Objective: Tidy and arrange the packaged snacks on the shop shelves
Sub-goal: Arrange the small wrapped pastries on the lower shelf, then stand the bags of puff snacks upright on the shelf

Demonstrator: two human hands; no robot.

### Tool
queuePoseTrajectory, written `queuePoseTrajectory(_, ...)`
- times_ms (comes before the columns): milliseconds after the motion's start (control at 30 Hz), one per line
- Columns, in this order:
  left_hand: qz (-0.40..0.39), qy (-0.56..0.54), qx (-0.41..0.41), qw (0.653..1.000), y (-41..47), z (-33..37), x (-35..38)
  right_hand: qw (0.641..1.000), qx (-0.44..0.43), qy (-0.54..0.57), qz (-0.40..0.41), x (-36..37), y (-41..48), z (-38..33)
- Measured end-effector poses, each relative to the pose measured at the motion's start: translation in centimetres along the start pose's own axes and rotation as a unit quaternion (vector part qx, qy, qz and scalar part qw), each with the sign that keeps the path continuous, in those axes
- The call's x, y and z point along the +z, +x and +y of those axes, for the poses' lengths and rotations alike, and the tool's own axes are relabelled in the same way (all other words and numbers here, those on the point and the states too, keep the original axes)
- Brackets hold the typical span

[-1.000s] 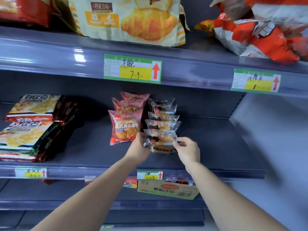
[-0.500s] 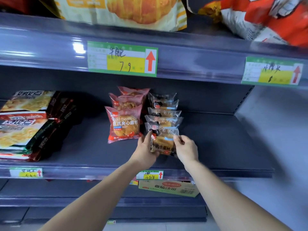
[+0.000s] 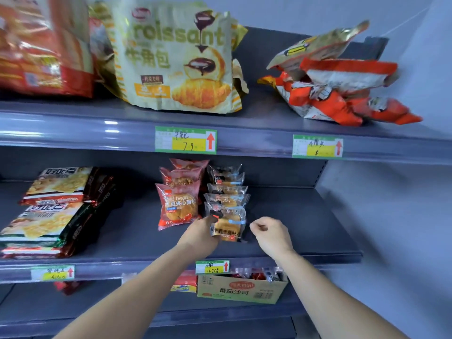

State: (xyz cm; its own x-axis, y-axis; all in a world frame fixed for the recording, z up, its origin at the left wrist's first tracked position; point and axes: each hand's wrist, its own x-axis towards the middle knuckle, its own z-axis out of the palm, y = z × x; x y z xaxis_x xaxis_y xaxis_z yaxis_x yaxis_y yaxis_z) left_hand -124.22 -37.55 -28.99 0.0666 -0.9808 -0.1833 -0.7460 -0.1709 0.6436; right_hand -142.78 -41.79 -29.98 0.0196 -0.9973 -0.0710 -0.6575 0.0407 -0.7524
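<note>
On the grey metal middle shelf (image 3: 293, 216), near its front edge and about mid-width, the front clear plastic bread packet with a blue band (image 3: 230, 227) stands upright. It heads a row of similar clear packets (image 3: 227, 189) that runs back toward the shelf's rear wall. The left hand (image 3: 199, 232) grasps this front packet by its left edge, with the thumb on its face and the fingers tucked behind it. The right hand (image 3: 271, 234) hovers just to the packet's right, apart from it, its fingers clenched on nothing.

Just left of the clear row, a row of pink-red red-bean bread packets (image 3: 179, 204) also runs front to back. At the shelf's left end lie two stacks of flat cracker packs with dark sides (image 3: 49, 211).

On the upper shelf (image 3: 73, 123) stand a large yellow croissant bag (image 3: 176, 67) and, toward its right end, a heap of orange-and-white bags (image 3: 342, 94). Below the middle shelf's front edge, an open cardboard box (image 3: 239, 291) sits on the lower shelf (image 3: 97, 304).
</note>
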Motion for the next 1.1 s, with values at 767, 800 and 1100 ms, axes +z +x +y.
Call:
queuePoseTrajectory(767,0.101,-0.005,0.258,0.961,-7.7,21.1,-14.2,0.963,-0.178,0.013,0.202,-20.3,-5.0,-14.9)
queuePoseTrajectory(800,0.112,-0.007,0.261,0.959,-7.1,21.7,-14.6,0.960,-0.183,0.010,0.214,-21.1,-4.4,-15.0)
queuePoseTrajectory(1100,0.238,-0.049,0.232,0.942,-0.7,26.5,-17.2,0.900,-0.156,0.054,0.403,-27.1,2.1,-16.8)
